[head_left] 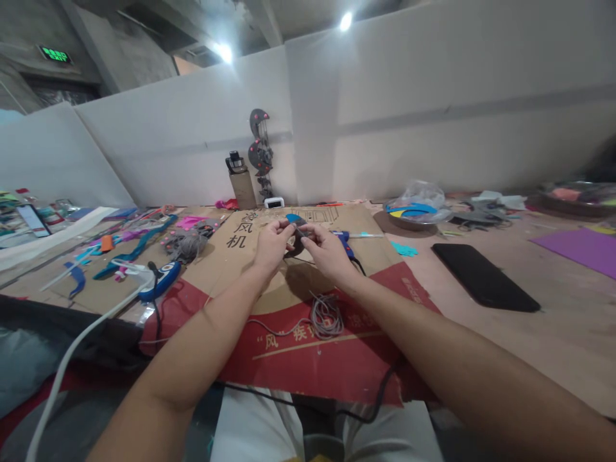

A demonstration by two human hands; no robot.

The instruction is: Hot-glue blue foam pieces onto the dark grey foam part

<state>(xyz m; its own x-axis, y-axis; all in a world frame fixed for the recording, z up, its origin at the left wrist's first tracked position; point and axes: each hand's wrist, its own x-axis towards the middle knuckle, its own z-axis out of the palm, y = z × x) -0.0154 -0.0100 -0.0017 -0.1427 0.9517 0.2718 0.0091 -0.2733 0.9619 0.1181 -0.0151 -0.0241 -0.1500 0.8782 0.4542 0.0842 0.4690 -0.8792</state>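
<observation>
Both hands meet over a flattened cardboard sheet (231, 256). The fingers of my left hand (272, 245) are closed on the left side of a small dark grey crescent-shaped piece (297, 248). My right hand (328, 249) pinches the same piece from the right, thumb and fingertips together. A blue patch (293, 219) shows at its top edge; whether it is joined on, I cannot tell. A loose coil of grey cord (326, 316) lies nearer to me, one strand trailing left. Just right of my right hand is a blue tool (342, 240) with a black cord, partly hidden.
A bottle (241, 186) and a hanging string of grey crescents (261, 154) stand by the back wall. At right are a black phone-like slab (484, 276), a bowl of cut pieces (411, 218) and purple sheet (582, 250). Left lie grey yarn (187, 245) and a blue power strip (161, 281).
</observation>
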